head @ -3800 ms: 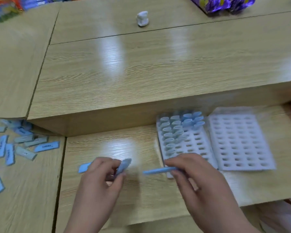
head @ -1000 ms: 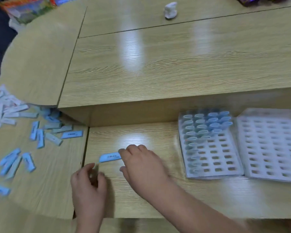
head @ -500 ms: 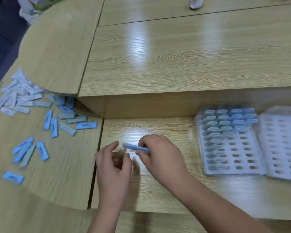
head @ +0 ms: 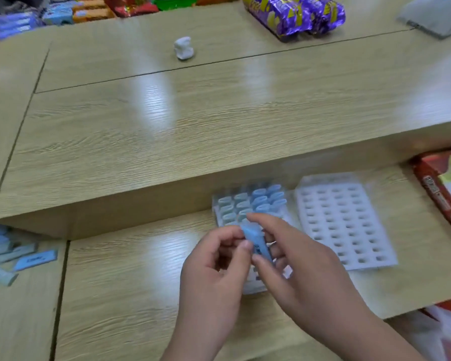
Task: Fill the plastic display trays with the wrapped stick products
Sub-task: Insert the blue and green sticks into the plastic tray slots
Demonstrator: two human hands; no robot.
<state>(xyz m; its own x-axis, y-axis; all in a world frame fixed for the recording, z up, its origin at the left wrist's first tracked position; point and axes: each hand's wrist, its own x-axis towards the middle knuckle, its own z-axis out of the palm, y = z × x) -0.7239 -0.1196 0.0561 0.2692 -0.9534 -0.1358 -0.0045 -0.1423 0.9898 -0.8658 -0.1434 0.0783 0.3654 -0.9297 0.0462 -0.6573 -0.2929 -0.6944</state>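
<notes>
Both hands' fingers pinching blue stick (head: 257, 242), hiding part-filled tray (head: 224, 204), empty tray (head: 344, 225) beside

No text legible: print on blue stick wrappers (head: 35, 259), purple packs (head: 294, 14), red box (head: 445, 188) all blurred.

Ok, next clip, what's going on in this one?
A person is loading wrapped blue sticks into slotted plastic trays. Both hands, left hand and right hand, pinch one blue stick over the left tray, whose far rows are filled. The right tray is empty. More loose sticks lie at the left.
</notes>
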